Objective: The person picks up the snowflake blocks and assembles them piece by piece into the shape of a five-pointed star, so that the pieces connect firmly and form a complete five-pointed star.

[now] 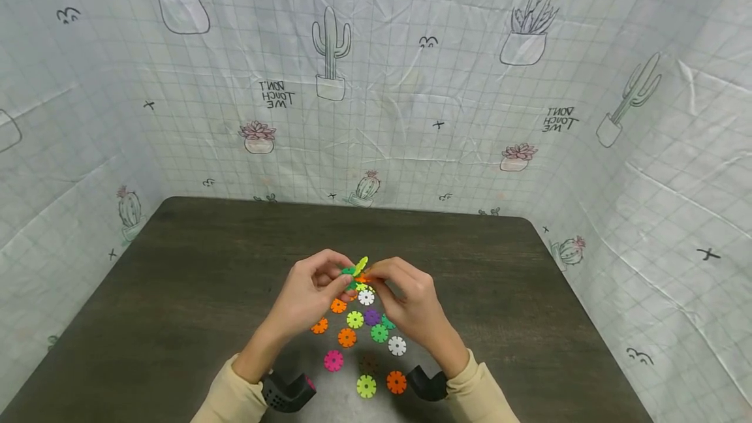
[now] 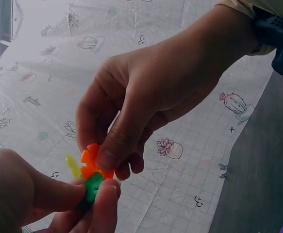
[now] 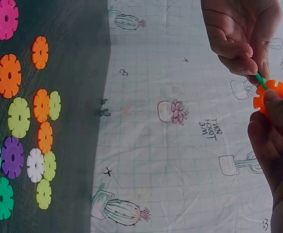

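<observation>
My left hand (image 1: 308,289) pinches a green notched plastic disc (image 2: 93,186) between thumb and fingers. Opposite it, my right hand (image 1: 411,292) grips an orange notched disc (image 2: 89,160) by thumb and fingertips. The orange disc meets the green one edge to edge; how deep their slots sit together is hidden by fingers. A yellow-green disc (image 1: 361,266) stands up tilted beside them, seemingly joined to the green one. Both hands hover above the table, and in the right wrist view the orange disc (image 3: 271,97) partly hides behind the right thumb.
Loose discs lie below the hands on the dark wooden table (image 1: 223,247): a pink disc (image 1: 333,360), a purple disc (image 3: 12,157), a white disc (image 1: 397,345), and several orange, green and yellow-green ones. A cactus-print cloth (image 1: 399,90) hangs behind the table and at its sides.
</observation>
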### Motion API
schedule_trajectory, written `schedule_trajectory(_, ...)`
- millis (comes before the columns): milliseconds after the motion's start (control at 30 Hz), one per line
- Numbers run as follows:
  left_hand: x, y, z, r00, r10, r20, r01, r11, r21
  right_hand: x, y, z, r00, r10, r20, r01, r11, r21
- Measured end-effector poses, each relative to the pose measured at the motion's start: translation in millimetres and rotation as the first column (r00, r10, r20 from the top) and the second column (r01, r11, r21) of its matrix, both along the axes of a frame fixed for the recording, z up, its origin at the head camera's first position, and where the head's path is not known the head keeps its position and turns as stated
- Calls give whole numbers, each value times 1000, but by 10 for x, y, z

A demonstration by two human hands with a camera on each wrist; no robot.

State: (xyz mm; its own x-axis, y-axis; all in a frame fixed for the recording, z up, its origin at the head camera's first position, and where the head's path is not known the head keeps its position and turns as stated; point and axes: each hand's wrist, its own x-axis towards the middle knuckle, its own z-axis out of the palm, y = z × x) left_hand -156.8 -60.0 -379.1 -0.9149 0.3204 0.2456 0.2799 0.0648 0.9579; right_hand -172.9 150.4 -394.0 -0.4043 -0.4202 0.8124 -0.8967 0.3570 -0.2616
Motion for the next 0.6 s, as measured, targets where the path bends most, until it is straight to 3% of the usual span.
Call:
schedule_trajectory(333,-35,-66,109,997,48,-63,-49,999,-20,23,5,72,1000,3,-15,-3,1000,-10)
schedule_trajectory(467,-99,-187,137,985,141,-98,-145,989,-35,17,45,43,999,-35,9,35,999,-18)
schedule_trajectory(600,-186,-417,142,957,270,-110,-277,960,-51,48,123,-24,992,-109,65,107,993,41)
